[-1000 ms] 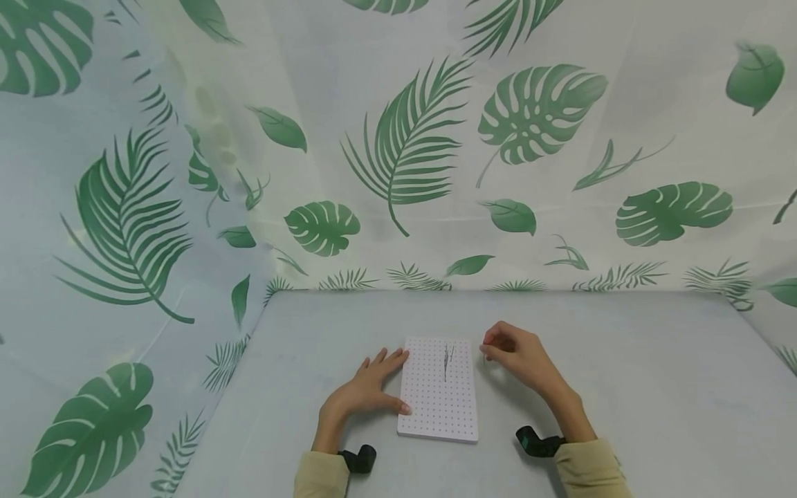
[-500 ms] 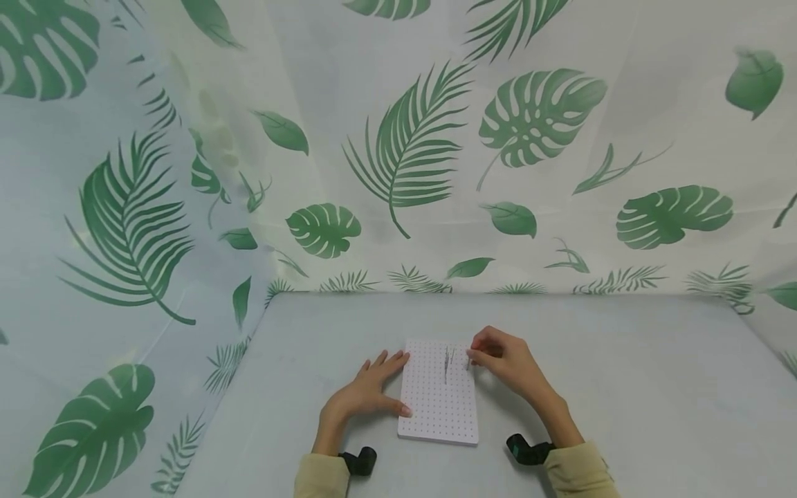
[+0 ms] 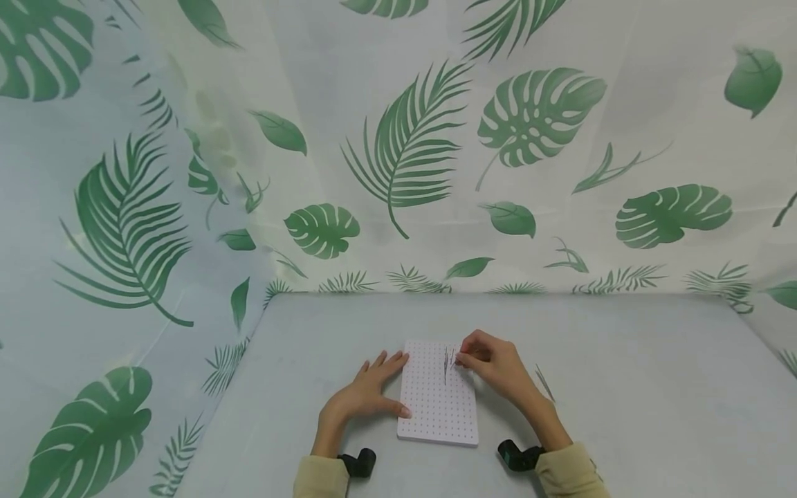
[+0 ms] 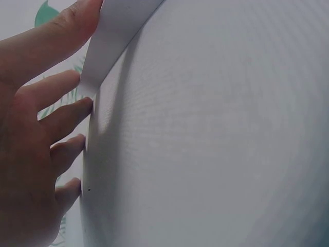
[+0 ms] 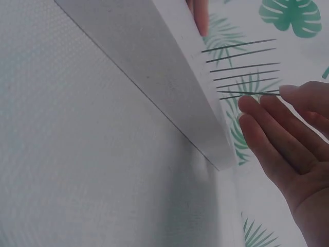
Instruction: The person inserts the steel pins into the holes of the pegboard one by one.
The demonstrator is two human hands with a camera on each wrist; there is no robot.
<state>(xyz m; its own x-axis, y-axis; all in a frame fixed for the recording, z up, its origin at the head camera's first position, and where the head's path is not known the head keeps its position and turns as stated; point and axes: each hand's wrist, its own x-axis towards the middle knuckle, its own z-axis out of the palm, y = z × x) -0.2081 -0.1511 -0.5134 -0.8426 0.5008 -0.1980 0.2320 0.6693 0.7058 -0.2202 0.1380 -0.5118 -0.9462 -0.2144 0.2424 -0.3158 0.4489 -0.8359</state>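
A white pegboard [image 3: 436,415] with rows of small holes lies on the table. My left hand [image 3: 364,392] rests along its left edge, fingers spread, thumb on the near part. In the left wrist view that hand [image 4: 31,149] touches the board's side [image 4: 115,36]. Several thin dark pins [image 5: 244,67] stand in a row in the board. My right hand [image 3: 501,366] is over the board's far right part, pinching a thin pin [image 5: 270,94] between thumb and fingertips. The held pin reaches close to the board's face and crosses a standing one in the right wrist view.
More thin pins [image 3: 544,382] lie on the pale table [image 3: 660,401], right of my right forearm. A leaf-printed curtain [image 3: 398,145] encloses the table at the back and sides. Each wrist wears a black camera [image 3: 519,456].
My right hand has moved left from beside the board to over it, bringing the pin to the standing row. Pins on the table now show behind the forearm. My left hand has stayed put.
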